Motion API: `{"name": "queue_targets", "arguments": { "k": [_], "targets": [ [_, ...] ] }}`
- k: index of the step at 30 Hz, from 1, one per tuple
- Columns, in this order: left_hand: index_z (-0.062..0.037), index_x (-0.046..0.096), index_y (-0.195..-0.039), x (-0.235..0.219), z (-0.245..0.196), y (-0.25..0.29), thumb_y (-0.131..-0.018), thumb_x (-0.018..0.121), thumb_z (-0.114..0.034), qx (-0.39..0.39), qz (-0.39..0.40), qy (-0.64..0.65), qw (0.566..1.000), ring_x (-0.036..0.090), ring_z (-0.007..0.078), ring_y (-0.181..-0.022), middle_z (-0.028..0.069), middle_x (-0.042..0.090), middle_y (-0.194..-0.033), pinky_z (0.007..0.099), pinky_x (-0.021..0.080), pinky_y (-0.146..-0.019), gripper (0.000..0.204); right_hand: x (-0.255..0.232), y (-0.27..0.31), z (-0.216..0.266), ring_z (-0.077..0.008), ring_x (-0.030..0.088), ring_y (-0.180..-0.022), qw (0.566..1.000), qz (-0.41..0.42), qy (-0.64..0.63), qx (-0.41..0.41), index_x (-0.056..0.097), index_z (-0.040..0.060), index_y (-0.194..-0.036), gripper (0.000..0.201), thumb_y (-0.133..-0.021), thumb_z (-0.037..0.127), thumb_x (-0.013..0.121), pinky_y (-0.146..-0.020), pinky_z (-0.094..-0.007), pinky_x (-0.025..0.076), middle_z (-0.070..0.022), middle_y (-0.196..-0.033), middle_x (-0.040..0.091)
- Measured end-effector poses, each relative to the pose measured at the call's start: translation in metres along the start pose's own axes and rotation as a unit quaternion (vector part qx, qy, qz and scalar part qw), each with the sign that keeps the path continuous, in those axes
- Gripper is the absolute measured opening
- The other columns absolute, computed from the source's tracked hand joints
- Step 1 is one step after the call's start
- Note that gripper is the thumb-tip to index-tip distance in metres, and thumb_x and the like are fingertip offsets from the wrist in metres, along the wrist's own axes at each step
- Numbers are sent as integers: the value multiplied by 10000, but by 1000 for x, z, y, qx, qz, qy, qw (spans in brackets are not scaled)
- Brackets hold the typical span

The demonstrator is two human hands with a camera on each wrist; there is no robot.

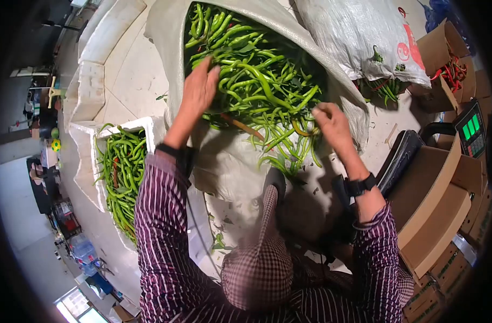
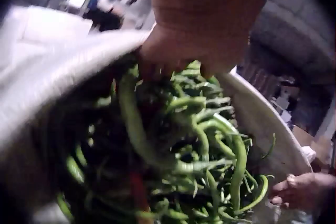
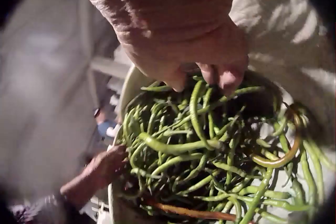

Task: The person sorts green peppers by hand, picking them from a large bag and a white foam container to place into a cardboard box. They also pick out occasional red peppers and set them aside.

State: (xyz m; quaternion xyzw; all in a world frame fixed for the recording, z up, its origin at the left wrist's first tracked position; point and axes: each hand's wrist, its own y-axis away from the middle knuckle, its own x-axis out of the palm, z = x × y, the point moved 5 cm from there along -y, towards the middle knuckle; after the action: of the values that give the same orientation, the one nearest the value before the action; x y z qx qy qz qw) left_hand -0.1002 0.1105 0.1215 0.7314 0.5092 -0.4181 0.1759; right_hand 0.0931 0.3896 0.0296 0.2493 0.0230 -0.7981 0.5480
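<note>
Green chili peppers fill a wide-mouthed white woven sack in front of me, with some spilling over its near edge. Over the left part of the heap, my left hand grips a long green chili pepper that hangs from its fingers in the left wrist view. My right hand hovers at the heap's right edge, fingers bent and thumb near the fingertips; I cannot tell whether a pepper is between them. Near it lies a brownish curved pepper. A long reddish-brown pepper rests at the sack's front edge.
A white foam box of green peppers stands at left. Behind right is another white sack, beside a cardboard box holding red peppers. A scale display glows green at right, above an open cardboard box.
</note>
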Motion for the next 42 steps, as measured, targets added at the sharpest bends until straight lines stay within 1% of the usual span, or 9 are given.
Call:
{"name": "queue_targets", "arguments": {
  "k": [2,4,10,12,16,24,32,35,42],
  "targets": [
    [-6,433,-1322,20,29,-32,-915,536,-346,83,-42,-92,991,550,416,-1047,264,561,-1142,472,446,-878,540,0,-30,-32,-191,590,-942,977,-33,-192,84,628,-30,-1087,472,-844,373,668,-860,-301,453,-101,-998,664],
    [-26,407,-1361,29,22,-44,-890,578,-388,-39,-8,-150,988,531,390,-1090,267,546,-1138,418,430,-910,617,-6,-60,-52,-206,567,-1025,963,-20,-194,185,592,-27,-1185,550,-832,386,676,-917,-310,426,-96,-1133,631],
    [-110,432,-1372,39,3,-25,-870,604,-437,6,39,-203,978,541,407,-1116,243,517,-1261,454,461,-915,624,-10,-123,-55,-148,546,-960,961,-80,-222,143,574,125,-1230,461,-845,351,688,-824,-337,450,-21,-1095,606],
    [-92,461,-1346,35,9,-31,-863,619,-436,16,17,-196,980,537,388,-1125,234,528,-1248,436,452,-930,614,-2,-90,-21,-221,497,-1162,955,-20,-274,109,519,82,-1330,616,-838,413,685,-993,-343,371,-93,-1271,561],
    [-51,458,-1339,36,10,-29,-816,680,-410,28,-19,-85,996,498,372,-1177,219,503,-1303,438,425,-954,672,7,-124,-25,-284,466,-1240,999,-7,17,-39,464,37,-1342,515,-916,311,552,-1054,-381,352,-138,-1350,515],
    [22,457,-1302,56,7,-41,-808,675,-431,21,-55,-119,991,504,382,-1126,231,530,-1268,453,376,-981,705,7,-153,-58,-196,499,-1147,986,-48,-155,35,483,65,-1329,502,-915,331,583,-987,-320,379,-70,-1268,559],
    [70,561,-1171,77,17,-39,-791,560,-669,75,75,-233,967,561,392,-1090,266,582,-1182,483,440,-895,831,16,-120,-145,-195,559,-1031,920,-81,-350,160,532,72,-1264,400,-902,218,615,-886,-322,468,-69,-1169,606],
    [89,678,-865,86,33,-85,-724,560,-743,-156,254,-158,941,651,383,-901,289,660,-911,436,500,-834,852,45,-164,-156,-194,581,-987,880,-85,-416,212,551,74,-1240,366,-897,176,627,-847,-322,501,-69,-1132,624],
    [65,586,-1158,98,3,-44,-678,717,-599,-50,322,-139,935,598,369,-1058,284,612,-1107,411,460,-930,830,78,-130,-93,-198,561,-1002,865,127,-446,190,524,4,-1232,502,-797,125,744,-872,-319,502,-106,-1149,589]
  ]
}}
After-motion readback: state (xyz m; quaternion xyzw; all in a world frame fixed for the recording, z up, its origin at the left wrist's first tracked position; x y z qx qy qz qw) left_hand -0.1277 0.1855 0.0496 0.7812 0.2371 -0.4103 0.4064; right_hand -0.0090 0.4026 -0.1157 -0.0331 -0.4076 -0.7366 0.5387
